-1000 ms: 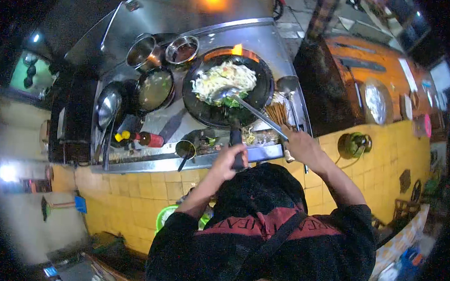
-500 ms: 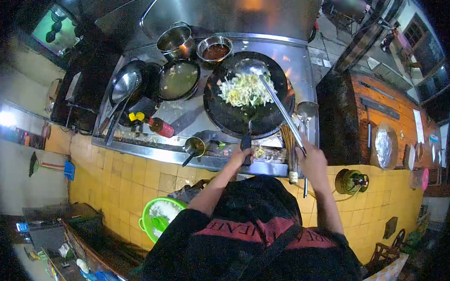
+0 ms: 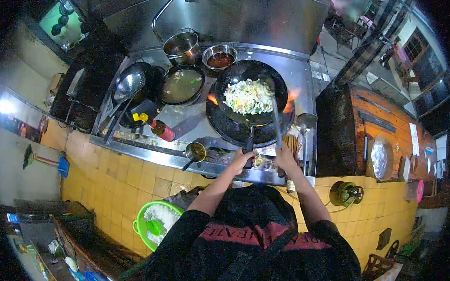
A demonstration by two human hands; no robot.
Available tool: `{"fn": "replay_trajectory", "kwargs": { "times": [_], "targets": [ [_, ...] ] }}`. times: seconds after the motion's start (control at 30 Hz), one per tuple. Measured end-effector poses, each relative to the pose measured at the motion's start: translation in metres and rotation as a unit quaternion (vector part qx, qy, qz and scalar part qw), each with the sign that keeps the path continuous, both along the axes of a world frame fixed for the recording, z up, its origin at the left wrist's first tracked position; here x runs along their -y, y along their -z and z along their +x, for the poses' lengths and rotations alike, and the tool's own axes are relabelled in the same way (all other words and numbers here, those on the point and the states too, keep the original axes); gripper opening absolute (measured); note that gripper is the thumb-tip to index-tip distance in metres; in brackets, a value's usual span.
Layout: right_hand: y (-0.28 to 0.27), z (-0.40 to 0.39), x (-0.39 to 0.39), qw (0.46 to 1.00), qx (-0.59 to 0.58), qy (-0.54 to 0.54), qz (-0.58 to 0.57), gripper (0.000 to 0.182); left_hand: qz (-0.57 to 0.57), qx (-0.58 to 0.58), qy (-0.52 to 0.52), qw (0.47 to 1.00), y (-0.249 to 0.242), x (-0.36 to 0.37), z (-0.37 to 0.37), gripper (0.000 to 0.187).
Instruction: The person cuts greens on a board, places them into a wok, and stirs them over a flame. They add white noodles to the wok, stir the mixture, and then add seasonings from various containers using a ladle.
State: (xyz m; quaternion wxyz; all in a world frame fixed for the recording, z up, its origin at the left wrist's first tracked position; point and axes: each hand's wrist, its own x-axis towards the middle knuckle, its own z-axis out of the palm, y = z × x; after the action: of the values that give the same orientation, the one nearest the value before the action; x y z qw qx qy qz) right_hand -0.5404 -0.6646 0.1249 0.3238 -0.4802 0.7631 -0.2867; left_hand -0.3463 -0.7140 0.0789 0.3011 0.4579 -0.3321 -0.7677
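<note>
My left hand (image 3: 241, 161) is wrapped round the black handle (image 3: 249, 143) of a dark wok (image 3: 249, 69). Pale shredded food with green and yellow bits (image 3: 248, 98) fills the wok's lower middle. The wok looks tipped, with its far side raised above the black burner ring (image 3: 220, 128). In my right hand (image 3: 286, 162) is a long-handled metal cooking utensil (image 3: 277, 115), blurred by motion; its tip reaches the right side of the food and its head cannot be made out. Orange flame shows on both sides of the wok.
Left of the wok stand a pan of cloudy liquid (image 3: 182, 86), a bowl of red-brown sauce (image 3: 220, 60), a metal pot (image 3: 180, 44), a red bottle (image 3: 161, 130) and a small saucepan (image 3: 195, 152). A bamboo brush (image 3: 291, 146) lies on the right. A green tub of rice (image 3: 145, 236) is low left.
The wok has tilted up and the food has gathered lower in it. My right hand has come left and slightly down with the utensil, now steeper. The whole view has shifted slightly.
</note>
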Motion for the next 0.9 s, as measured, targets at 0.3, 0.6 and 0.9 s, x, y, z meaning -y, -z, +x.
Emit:
{"fn": "replay_trajectory", "kwargs": {
  "times": [0.3,0.6,0.9],
  "targets": [
    [-0.097,-0.021,-0.035,0.962,-0.203,-0.182,0.001,0.037,0.03,-0.044,0.035,0.998,0.007,0.012,0.006,0.018],
    [-0.134,-0.032,-0.017,0.953,-0.185,-0.232,0.065,0.051,0.237,-0.248,-0.041,0.938,-0.119,-0.02,-0.03,0.013],
    [-0.165,-0.019,-0.056,0.934,-0.234,-0.246,0.108,0.048,0.181,-0.054,0.039,0.981,-0.054,-0.03,0.003,0.014]
  ]
}}
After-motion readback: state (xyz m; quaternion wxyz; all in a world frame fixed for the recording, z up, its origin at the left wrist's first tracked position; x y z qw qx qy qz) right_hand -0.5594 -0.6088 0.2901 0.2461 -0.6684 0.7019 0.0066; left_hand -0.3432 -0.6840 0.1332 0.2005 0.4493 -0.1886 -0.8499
